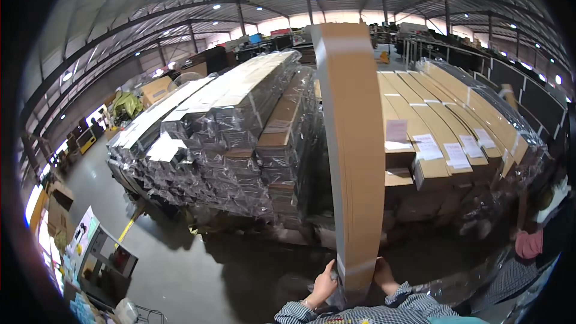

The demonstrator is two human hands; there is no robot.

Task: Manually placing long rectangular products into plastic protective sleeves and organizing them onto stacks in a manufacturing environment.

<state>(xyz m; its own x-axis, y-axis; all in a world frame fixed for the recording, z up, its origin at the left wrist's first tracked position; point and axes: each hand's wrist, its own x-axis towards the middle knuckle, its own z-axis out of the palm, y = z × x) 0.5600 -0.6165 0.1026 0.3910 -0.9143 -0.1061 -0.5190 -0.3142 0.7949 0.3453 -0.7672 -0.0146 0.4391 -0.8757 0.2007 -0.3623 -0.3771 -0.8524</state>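
A long, narrow cardboard box [360, 138] rises before me, its far end high and its near end low by my body. Pale tape bands cross it at both ends. My left hand [324, 285] grips the lower left edge, thumb up along the side. On the opposite edge, my right hand [385, 276] is closed round the box; its fingers are partly hidden. Behind the box, to the right, lie several similar long boxes [414, 114] side by side, with white printed sheets [456, 155] on their near ends.
On the left stands a big stack of plastic-wrapped long boxes [222, 126]. A cart [105, 264] with papers is at the lower left, near a yellow floor line [127, 228]. At the right edge is another person's checked clothing with a pink cuff [529, 245].
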